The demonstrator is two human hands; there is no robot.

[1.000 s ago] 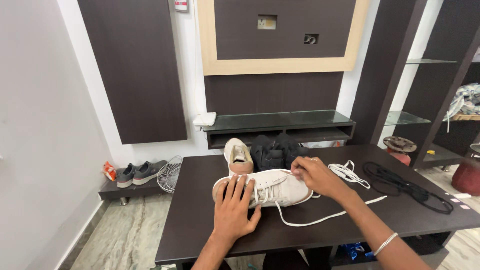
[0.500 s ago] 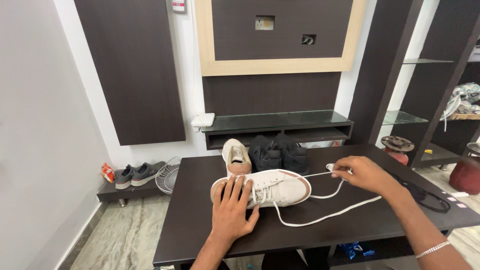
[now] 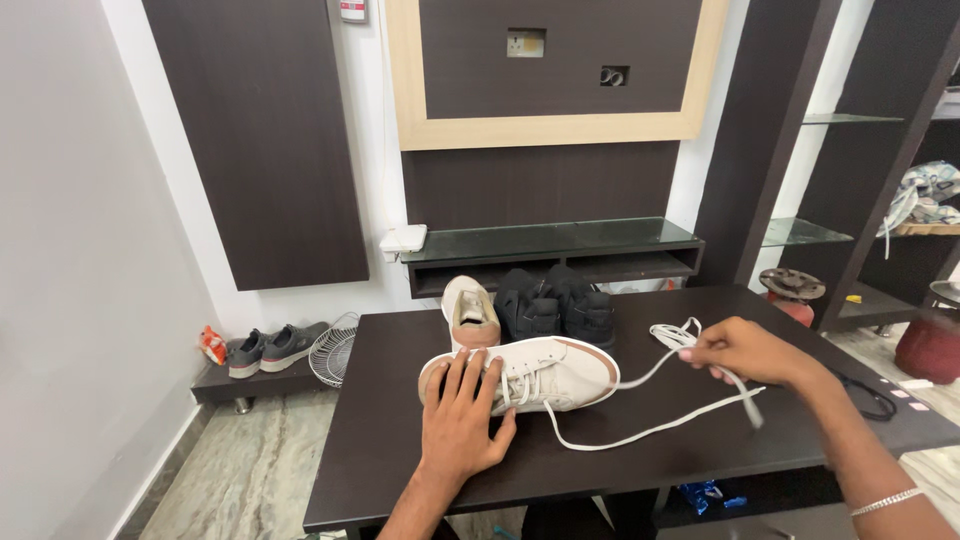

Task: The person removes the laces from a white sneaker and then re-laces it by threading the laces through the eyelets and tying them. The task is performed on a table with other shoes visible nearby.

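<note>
White sneaker (image 3: 540, 372) lying on its side mid-way across the dark table (image 3: 400, 440), beside its mate (image 3: 470, 310) and a black pair (image 3: 557, 300). Pinned flat under open left hand (image 3: 462, 420). White lace (image 3: 650, 425) pinched in right hand (image 3: 740, 350), drawn out sideways. Best pulled gently and level, with the heel pressed firmly down

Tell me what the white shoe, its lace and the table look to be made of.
Shoe: smooth matte white upper, likely leather or a synthetic; pale pink trim at heel and toe. Lace: limp flat white cord, probably woven fabric, curling loosely. Table: dark brown top with faint grain and a dull sheen, seemingly wood laminate or veneer.
</note>
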